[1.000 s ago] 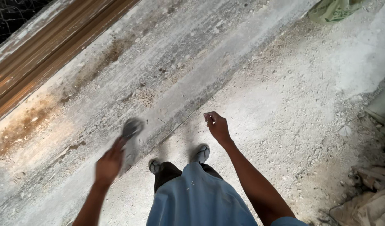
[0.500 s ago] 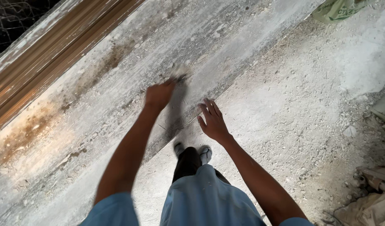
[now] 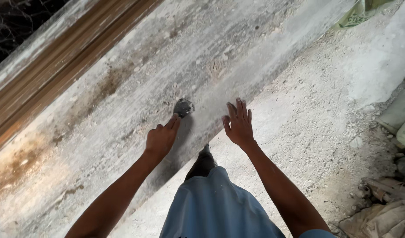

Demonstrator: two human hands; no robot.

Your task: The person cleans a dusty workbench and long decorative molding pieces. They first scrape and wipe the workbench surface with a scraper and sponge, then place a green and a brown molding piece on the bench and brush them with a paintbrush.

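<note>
I look straight down at my own body. My left hand (image 3: 162,137) hangs in front of me with its fingers loosely curled and nothing in it, just below my grey shoe (image 3: 183,107), which is stepping onto a raised, dusty concrete ledge (image 3: 123,110). My right hand (image 3: 238,123) is spread flat with its fingers apart, holding nothing, over the edge of that ledge. My other foot (image 3: 205,150) stands on the lower gritty floor (image 3: 308,132). Light blue clothing (image 3: 213,207) fills the bottom of the view.
A brown wooden beam (image 3: 66,66) runs diagonally along the ledge's far side at upper left. A rusty stain (image 3: 17,163) marks the ledge at left. A green sack (image 3: 361,11) lies at top right. Rubble and worn sacks (image 3: 387,211) pile up at the right edge.
Both hands have swung forward and closer together. The right hand has opened flat. My leading foot has moved up onto the ledge, and the view has shifted forward.
</note>
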